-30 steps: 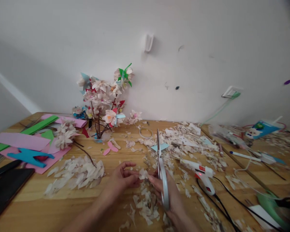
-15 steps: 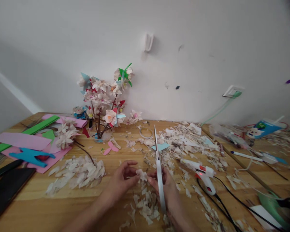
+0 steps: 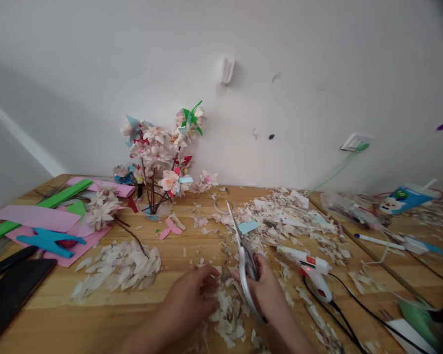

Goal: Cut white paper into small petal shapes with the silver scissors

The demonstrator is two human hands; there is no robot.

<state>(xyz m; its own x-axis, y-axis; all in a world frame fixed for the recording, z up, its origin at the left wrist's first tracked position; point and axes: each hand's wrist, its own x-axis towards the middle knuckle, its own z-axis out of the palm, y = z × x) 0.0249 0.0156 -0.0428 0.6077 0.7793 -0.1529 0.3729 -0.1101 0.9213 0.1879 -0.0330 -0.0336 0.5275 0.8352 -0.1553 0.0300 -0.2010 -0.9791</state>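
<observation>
My right hand (image 3: 268, 285) is closed on a pair of scissors (image 3: 246, 265) with pale handles. The blades point up and away, toward the far side of the table. My left hand (image 3: 190, 297) is blurred, its fingers bent at the left edge of a small pile of whitish petal pieces (image 3: 227, 314). Whether a petal is between its fingertips cannot be made out. Farther left lies a larger heap of pale petals (image 3: 123, 268), with a brown twig reaching into it. A white glue gun (image 3: 308, 265) with a red light rests right of my right hand.
Flowers on twigs (image 3: 157, 152) stand in a clear container by the wall. Pink paper (image 3: 37, 217), green strips and a black flat object (image 3: 18, 295) lie left. Petal scraps (image 3: 280, 216) cover the back right. Black cables (image 3: 349, 319), a pen (image 3: 379, 241) and a blue carton (image 3: 409, 197) are right.
My hands have moved lower, toward the small pile, and the pale petal piece between them no longer shows there. The scissors have tilted, tips to the left.
</observation>
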